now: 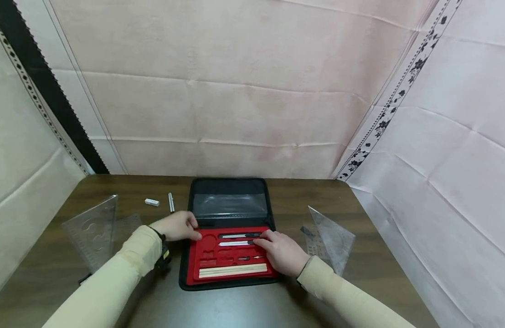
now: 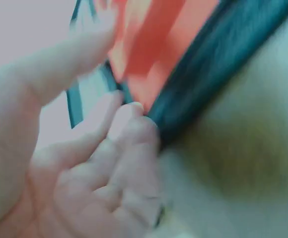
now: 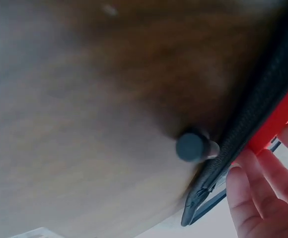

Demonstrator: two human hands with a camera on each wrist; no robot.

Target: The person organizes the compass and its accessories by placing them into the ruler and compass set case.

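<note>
A black zip-style case (image 1: 232,286) lies spread open on the table, its lid (image 1: 229,186) toward the wall. Inside is a red tray (image 1: 208,237) holding metal compass-type drawing tools (image 1: 235,236), small parts and pale sticks (image 1: 233,270). My left hand (image 1: 177,226) grips the tray's far left corner, thumb (image 2: 87,52) over the red surface and fingertips (image 2: 134,119) at the edge; that wrist view is blurred. At the far right corner my right hand (image 1: 284,252) holds the tray, with fingers (image 3: 255,188) against its side. The thumb overlaps a tool's dark head.
Clear set squares lie on both sides, one at left (image 1: 97,228), one at right (image 1: 334,241). A small white block (image 1: 152,202) and slim silvery sticks (image 1: 171,202) lie back left. A dark round-ended piece (image 3: 189,147) is beside the case. Cloth walls (image 1: 219,91) enclose the table.
</note>
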